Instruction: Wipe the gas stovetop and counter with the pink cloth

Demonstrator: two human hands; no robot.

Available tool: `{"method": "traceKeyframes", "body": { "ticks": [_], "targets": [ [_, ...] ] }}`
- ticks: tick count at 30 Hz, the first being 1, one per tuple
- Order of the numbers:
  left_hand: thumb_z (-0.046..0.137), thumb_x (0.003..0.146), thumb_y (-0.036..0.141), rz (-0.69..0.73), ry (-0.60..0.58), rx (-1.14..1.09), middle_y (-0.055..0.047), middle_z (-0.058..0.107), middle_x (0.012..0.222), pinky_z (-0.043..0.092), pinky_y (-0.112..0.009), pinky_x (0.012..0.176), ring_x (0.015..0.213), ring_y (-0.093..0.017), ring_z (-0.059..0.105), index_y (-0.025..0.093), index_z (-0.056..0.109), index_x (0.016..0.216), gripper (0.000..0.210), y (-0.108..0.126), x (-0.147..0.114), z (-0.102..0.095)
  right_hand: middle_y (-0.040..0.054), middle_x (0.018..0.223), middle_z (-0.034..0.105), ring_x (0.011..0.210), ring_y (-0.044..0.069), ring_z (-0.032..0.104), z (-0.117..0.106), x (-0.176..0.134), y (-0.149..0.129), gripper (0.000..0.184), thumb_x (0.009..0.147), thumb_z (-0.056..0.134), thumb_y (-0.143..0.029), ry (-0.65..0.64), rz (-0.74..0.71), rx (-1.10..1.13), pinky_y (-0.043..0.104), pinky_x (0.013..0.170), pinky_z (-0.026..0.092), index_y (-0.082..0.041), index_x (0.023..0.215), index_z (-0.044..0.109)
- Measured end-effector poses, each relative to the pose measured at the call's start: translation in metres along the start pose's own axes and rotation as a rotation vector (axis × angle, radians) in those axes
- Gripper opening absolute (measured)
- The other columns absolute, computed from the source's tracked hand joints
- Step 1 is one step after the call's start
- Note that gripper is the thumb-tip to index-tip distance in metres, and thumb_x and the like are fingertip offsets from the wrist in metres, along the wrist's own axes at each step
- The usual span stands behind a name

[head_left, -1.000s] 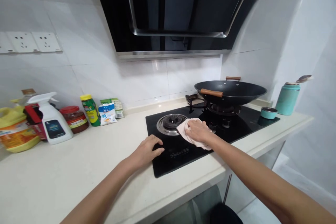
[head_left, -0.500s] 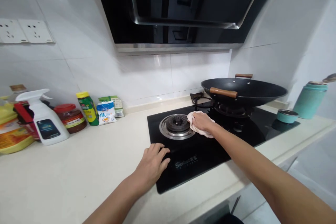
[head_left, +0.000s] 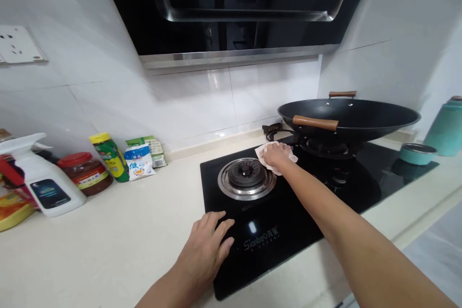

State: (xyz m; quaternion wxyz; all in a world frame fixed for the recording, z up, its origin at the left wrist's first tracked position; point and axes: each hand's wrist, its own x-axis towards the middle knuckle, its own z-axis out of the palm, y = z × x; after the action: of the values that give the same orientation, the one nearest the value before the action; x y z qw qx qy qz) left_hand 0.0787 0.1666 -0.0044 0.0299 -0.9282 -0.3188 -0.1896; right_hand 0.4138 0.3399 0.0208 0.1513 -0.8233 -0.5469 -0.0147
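Observation:
My right hand [head_left: 277, 154] presses a pale pink cloth [head_left: 265, 154] onto the black glass gas stove [head_left: 274, 211], just behind and right of the left burner [head_left: 247, 178]. The fingers are closed over the cloth. The burner has a dark cap and a shiny steel ring, with no pot support on it. My left hand [head_left: 207, 245] rests with fingers apart on the left edge of the stove, partly on the counter, and holds nothing.
A black wok [head_left: 348, 113] with wooden handles sits over the right burner. Right of it are a small teal cup [head_left: 417, 155] and a teal bottle [head_left: 445, 127]. At left stand a spray bottle [head_left: 46, 183], a red-lidded jar [head_left: 84, 173] and seasoning packs [head_left: 140, 162]. The range hood [head_left: 238, 33] hangs above.
The cloth under my right hand has moved back along the right side of the left burner, away from me. My left hand stays at the stove's edge. The view has shifted slightly right.

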Motion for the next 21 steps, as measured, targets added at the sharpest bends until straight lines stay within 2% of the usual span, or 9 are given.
{"method": "traceKeyframes", "body": {
  "ticks": [5,11,16,21],
  "targets": [
    [0.043,0.103,0.034,-0.007,-0.024,-0.020,-0.012,0.058,0.135,0.052,-0.048,0.098,0.124,-0.028,0.054,0.025,0.058,0.132,0.034,0.001,-0.003,-0.004,0.0249,0.141,0.051,0.134,0.042,0.038,-0.003,-0.004,0.004,0.050,0.091,0.044,-0.035,-0.023,0.071,0.030,0.062,0.102,0.031,-0.016,0.135,0.059],
    [0.043,0.103,0.033,-0.020,-0.040,-0.053,-0.012,0.056,0.137,0.049,-0.047,0.101,0.127,-0.027,0.051,0.024,0.057,0.135,0.035,0.004,-0.004,-0.009,0.0237,0.149,0.043,0.136,0.045,0.036,-0.010,-0.033,0.013,0.056,0.095,0.034,-0.042,-0.037,0.105,0.015,0.066,0.101,0.030,-0.017,0.140,0.054],
    [0.044,0.103,0.031,-0.055,-0.070,-0.044,-0.013,0.056,0.136,0.047,-0.048,0.102,0.128,-0.027,0.050,0.021,0.058,0.134,0.036,0.007,-0.001,-0.008,0.0194,0.154,0.039,0.137,0.042,0.035,-0.011,-0.069,0.020,0.056,0.095,0.032,-0.044,-0.051,-0.016,-0.010,0.061,0.105,0.029,-0.017,0.141,0.051],
    [0.044,0.103,0.032,-0.081,-0.091,-0.057,-0.013,0.054,0.138,0.044,-0.049,0.104,0.129,-0.028,0.048,0.020,0.057,0.135,0.037,0.005,-0.002,-0.004,0.0154,0.150,0.044,0.134,0.041,0.038,-0.017,-0.119,0.027,0.050,0.096,0.031,-0.042,-0.053,-0.185,-0.006,0.058,0.104,0.030,-0.019,0.134,0.054]
  ]
}}
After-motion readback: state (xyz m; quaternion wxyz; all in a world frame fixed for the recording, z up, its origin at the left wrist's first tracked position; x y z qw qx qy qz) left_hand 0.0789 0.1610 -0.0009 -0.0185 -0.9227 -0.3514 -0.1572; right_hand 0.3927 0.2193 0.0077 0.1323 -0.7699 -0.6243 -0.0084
